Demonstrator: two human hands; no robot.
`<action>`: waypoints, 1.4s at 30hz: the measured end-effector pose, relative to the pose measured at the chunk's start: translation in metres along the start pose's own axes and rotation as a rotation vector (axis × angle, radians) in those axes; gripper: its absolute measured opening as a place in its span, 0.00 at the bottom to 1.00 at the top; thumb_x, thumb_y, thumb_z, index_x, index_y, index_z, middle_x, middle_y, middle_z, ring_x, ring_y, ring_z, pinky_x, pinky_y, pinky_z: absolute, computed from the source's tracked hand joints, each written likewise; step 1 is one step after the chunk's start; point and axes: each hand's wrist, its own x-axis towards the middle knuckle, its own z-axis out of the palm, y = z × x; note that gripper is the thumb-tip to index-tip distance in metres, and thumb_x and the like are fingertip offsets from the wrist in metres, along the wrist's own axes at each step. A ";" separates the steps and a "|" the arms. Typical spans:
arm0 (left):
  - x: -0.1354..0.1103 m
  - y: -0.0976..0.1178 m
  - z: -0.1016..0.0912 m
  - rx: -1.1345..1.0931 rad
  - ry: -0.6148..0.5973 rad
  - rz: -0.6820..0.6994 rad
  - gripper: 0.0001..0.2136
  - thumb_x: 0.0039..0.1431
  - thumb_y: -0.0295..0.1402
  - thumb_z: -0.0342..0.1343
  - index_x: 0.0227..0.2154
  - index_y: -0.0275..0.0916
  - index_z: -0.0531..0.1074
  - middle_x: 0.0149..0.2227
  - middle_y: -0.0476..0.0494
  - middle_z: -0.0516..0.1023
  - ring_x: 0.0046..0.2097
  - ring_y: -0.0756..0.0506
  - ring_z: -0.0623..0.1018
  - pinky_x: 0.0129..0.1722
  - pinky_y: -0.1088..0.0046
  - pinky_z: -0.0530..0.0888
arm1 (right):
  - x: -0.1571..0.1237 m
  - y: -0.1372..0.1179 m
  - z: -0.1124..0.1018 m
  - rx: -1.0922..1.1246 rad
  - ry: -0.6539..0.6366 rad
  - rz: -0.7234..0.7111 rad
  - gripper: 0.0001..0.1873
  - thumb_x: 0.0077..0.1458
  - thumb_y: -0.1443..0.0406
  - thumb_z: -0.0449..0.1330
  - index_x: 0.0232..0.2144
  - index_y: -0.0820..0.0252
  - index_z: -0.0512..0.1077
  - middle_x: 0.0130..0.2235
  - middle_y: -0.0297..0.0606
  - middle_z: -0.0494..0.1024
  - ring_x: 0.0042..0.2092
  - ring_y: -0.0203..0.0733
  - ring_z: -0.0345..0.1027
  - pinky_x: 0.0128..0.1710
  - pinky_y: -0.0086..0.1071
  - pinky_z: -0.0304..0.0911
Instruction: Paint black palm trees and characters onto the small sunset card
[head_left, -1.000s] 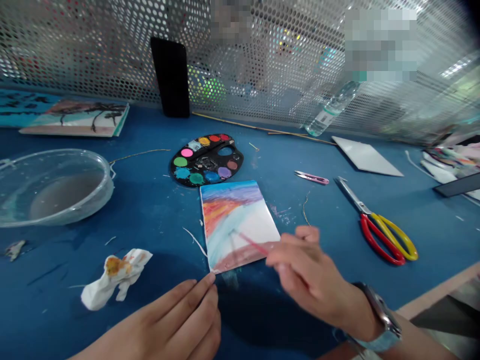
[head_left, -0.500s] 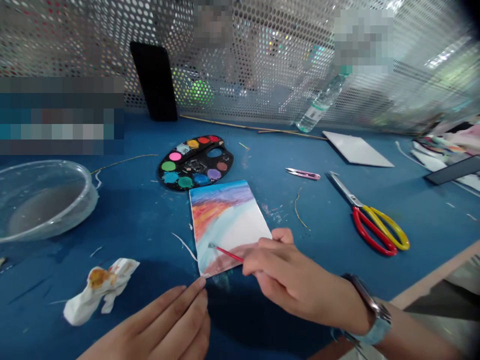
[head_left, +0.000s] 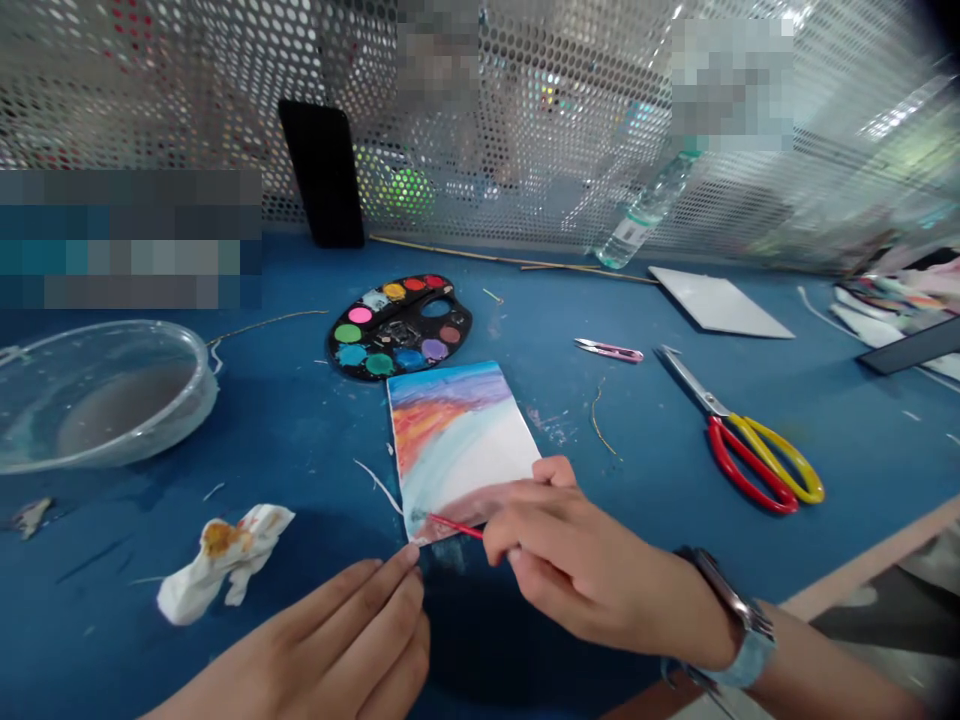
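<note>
A small square canvas lies on the blue table, painted blue, purple, orange, pale teal and dusky pink, with a white patch at right. My right hand pinches a red paintbrush, its bristles touching the canvas near the lower left corner. With fingers stretched out, my left hand rests its fingertips at that corner. Just behind the canvas sits a black palette with several paint colours in its wells.
Left stands a clear plastic bowl of murky water, with a stained tissue in front. Scissors, pink thread snips and a white panel lie to the right. A phone and a bottle lean on the perforated screen.
The brush tip has moved down the canvas, closer to the lower left corner. My left hand stays at the corner. The whole view has shifted slightly.
</note>
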 end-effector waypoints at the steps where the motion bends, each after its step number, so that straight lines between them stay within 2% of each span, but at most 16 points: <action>1: 0.004 -0.001 -0.002 -0.004 0.010 0.003 0.13 0.69 0.31 0.50 0.52 0.39 0.75 0.58 0.46 0.76 0.64 0.44 0.71 0.72 0.64 0.58 | 0.000 0.002 0.000 -0.023 0.022 0.037 0.09 0.63 0.72 0.49 0.38 0.55 0.67 0.33 0.25 0.77 0.35 0.33 0.69 0.46 0.36 0.48; 4: 0.014 -0.002 -0.006 0.008 0.037 0.001 0.14 0.72 0.29 0.44 0.49 0.39 0.75 0.55 0.48 0.77 0.62 0.46 0.71 0.72 0.66 0.55 | -0.002 0.011 -0.003 -0.150 0.210 0.187 0.11 0.64 0.72 0.48 0.36 0.56 0.67 0.29 0.25 0.74 0.31 0.33 0.65 0.44 0.37 0.45; 6: 0.019 -0.002 -0.007 0.026 0.053 -0.010 0.15 0.73 0.29 0.42 0.46 0.39 0.75 0.52 0.49 0.78 0.60 0.47 0.73 0.72 0.66 0.55 | -0.003 0.012 -0.003 -0.184 0.297 0.200 0.11 0.64 0.73 0.48 0.35 0.56 0.66 0.28 0.24 0.73 0.30 0.33 0.64 0.44 0.37 0.45; 10: 0.020 -0.003 -0.008 0.035 0.062 -0.002 0.13 0.72 0.29 0.45 0.45 0.39 0.75 0.53 0.48 0.78 0.59 0.47 0.73 0.72 0.65 0.54 | -0.004 0.004 0.001 -0.076 0.084 -0.039 0.09 0.62 0.73 0.50 0.38 0.54 0.66 0.32 0.23 0.75 0.33 0.33 0.67 0.44 0.35 0.48; 12: 0.018 -0.005 -0.008 0.038 0.058 0.015 0.13 0.72 0.29 0.45 0.46 0.39 0.76 0.53 0.49 0.78 0.60 0.47 0.73 0.72 0.66 0.54 | -0.004 0.007 0.001 -0.098 0.065 -0.015 0.10 0.63 0.72 0.49 0.38 0.54 0.67 0.31 0.24 0.75 0.33 0.34 0.68 0.43 0.36 0.48; 16: 0.013 -0.005 -0.007 0.055 0.012 0.038 0.15 0.71 0.30 0.45 0.51 0.40 0.75 0.56 0.47 0.76 0.62 0.46 0.71 0.72 0.65 0.54 | -0.008 0.030 -0.015 -0.290 0.374 0.309 0.12 0.63 0.73 0.48 0.33 0.55 0.67 0.24 0.23 0.69 0.27 0.34 0.62 0.44 0.39 0.47; 18: 0.013 -0.004 -0.007 0.042 0.023 0.020 0.15 0.71 0.29 0.45 0.52 0.39 0.75 0.57 0.46 0.76 0.62 0.45 0.71 0.72 0.64 0.55 | -0.010 0.036 -0.023 -0.309 0.494 0.377 0.12 0.62 0.74 0.49 0.32 0.54 0.67 0.22 0.23 0.69 0.27 0.36 0.61 0.43 0.39 0.49; 20: 0.016 -0.003 -0.007 0.022 0.052 -0.005 0.15 0.72 0.29 0.43 0.49 0.39 0.75 0.55 0.47 0.77 0.61 0.46 0.72 0.71 0.65 0.55 | -0.010 0.032 -0.024 -0.229 0.463 0.301 0.12 0.62 0.73 0.49 0.33 0.54 0.67 0.23 0.24 0.71 0.28 0.36 0.62 0.42 0.38 0.50; 23: 0.022 -0.004 -0.009 0.022 0.078 0.009 0.15 0.73 0.29 0.41 0.45 0.39 0.75 0.50 0.49 0.79 0.57 0.48 0.74 0.69 0.69 0.57 | -0.006 0.023 -0.014 -0.073 0.183 0.101 0.11 0.63 0.72 0.49 0.36 0.54 0.68 0.28 0.24 0.74 0.30 0.34 0.65 0.42 0.36 0.51; 25: 0.023 -0.005 -0.011 0.021 0.066 0.019 0.16 0.73 0.29 0.40 0.44 0.40 0.75 0.49 0.50 0.80 0.56 0.48 0.75 0.68 0.69 0.58 | -0.004 0.023 -0.008 -0.057 0.072 0.063 0.10 0.64 0.71 0.48 0.38 0.54 0.67 0.30 0.25 0.75 0.31 0.33 0.66 0.43 0.37 0.50; 31: 0.021 -0.007 -0.010 -0.020 0.010 0.038 0.15 0.71 0.29 0.42 0.49 0.38 0.74 0.52 0.47 0.79 0.57 0.43 0.74 0.66 0.64 0.61 | -0.005 0.036 -0.014 -0.256 0.381 0.309 0.12 0.63 0.72 0.46 0.32 0.55 0.65 0.27 0.26 0.72 0.29 0.35 0.63 0.46 0.40 0.47; 33: 0.022 -0.006 -0.011 -0.008 0.008 0.040 0.16 0.70 0.27 0.42 0.48 0.38 0.75 0.51 0.48 0.80 0.56 0.44 0.74 0.64 0.64 0.63 | -0.003 0.029 -0.013 -0.169 0.319 0.225 0.11 0.63 0.72 0.47 0.33 0.55 0.66 0.26 0.25 0.72 0.29 0.35 0.63 0.45 0.39 0.48; 36: 0.026 -0.006 -0.014 0.022 0.011 0.039 0.16 0.71 0.27 0.41 0.47 0.39 0.75 0.50 0.49 0.80 0.54 0.45 0.76 0.60 0.66 0.66 | 0.002 0.015 -0.003 -0.043 0.087 0.041 0.11 0.63 0.71 0.47 0.36 0.55 0.69 0.30 0.27 0.75 0.31 0.35 0.66 0.44 0.37 0.49; 38: 0.030 -0.006 -0.018 0.028 0.013 0.038 0.17 0.71 0.27 0.40 0.46 0.39 0.75 0.49 0.49 0.81 0.53 0.46 0.77 0.58 0.67 0.68 | 0.006 0.013 0.003 -0.049 0.013 0.035 0.12 0.64 0.70 0.46 0.37 0.55 0.69 0.32 0.28 0.77 0.33 0.35 0.67 0.45 0.37 0.49; 40: 0.034 -0.005 -0.021 0.032 0.022 0.039 0.18 0.71 0.26 0.38 0.45 0.38 0.76 0.48 0.48 0.81 0.51 0.46 0.77 0.56 0.68 0.69 | 0.008 0.017 0.004 -0.109 0.079 0.132 0.12 0.65 0.69 0.46 0.36 0.55 0.69 0.31 0.28 0.76 0.34 0.36 0.67 0.46 0.38 0.47; 42: 0.036 -0.005 -0.024 0.048 0.037 0.042 0.20 0.71 0.25 0.37 0.43 0.37 0.76 0.46 0.47 0.82 0.50 0.46 0.78 0.54 0.68 0.71 | 0.007 0.022 0.002 -0.174 0.229 0.237 0.12 0.65 0.69 0.45 0.34 0.56 0.68 0.27 0.27 0.73 0.32 0.36 0.65 0.47 0.40 0.46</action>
